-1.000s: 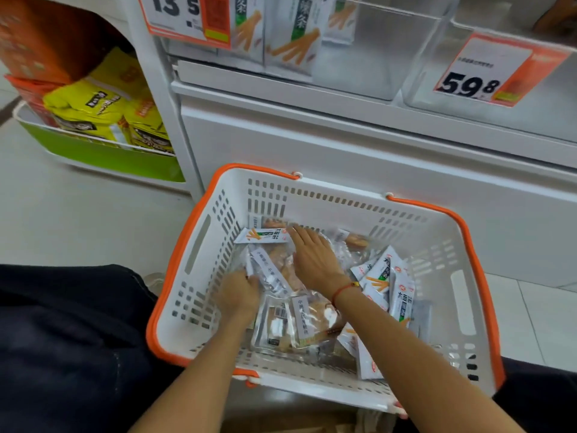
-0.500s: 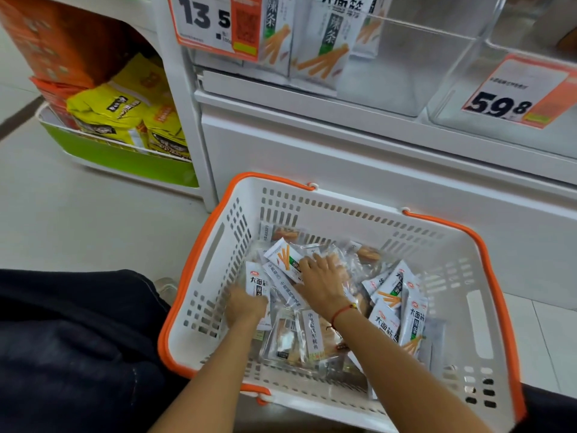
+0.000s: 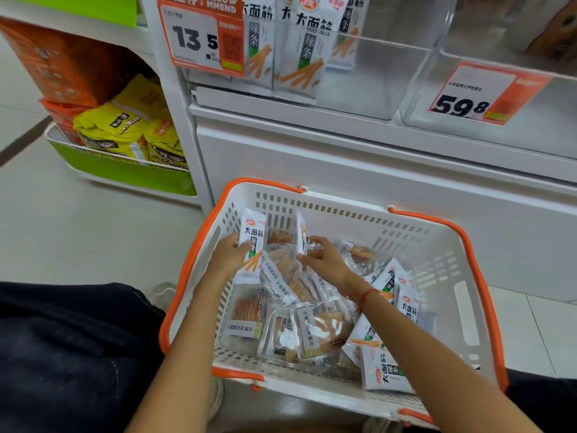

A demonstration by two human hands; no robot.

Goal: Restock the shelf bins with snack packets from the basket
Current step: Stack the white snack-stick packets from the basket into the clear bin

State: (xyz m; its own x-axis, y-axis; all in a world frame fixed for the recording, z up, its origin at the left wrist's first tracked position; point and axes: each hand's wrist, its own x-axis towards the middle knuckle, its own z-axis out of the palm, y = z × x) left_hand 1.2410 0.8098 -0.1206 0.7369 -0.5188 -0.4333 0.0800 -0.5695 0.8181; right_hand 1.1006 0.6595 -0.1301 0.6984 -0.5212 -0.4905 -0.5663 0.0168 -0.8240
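A white basket with an orange rim [image 3: 462,301] sits on the floor before the shelf, holding several snack packets. My left hand [image 3: 226,256] grips a white packet with green and orange print [image 3: 253,242], held upright above the pile. My right hand [image 3: 324,259] pinches a second white packet [image 3: 300,232] seen edge-on, near the basket's far wall. Clear packets of brown snacks [image 3: 312,332] lie below both hands. More white packets [image 3: 402,295] lean at the right. Above, a clear shelf bin [image 3: 374,73] holds matching white packets [image 3: 307,48].
A second clear bin [image 3: 530,104] with a 59.8 price tag [image 3: 487,95] stands to the right. A 13.5 tag [image 3: 199,35] hangs on the left bin. Yellow bags [image 3: 125,129] fill a green tray at the left. My dark trouser leg [image 3: 62,354] lies beside the basket.
Both hands have risen out of the pile, each lifting a white packet upright. The view has tilted up, showing more of the shelf bins.
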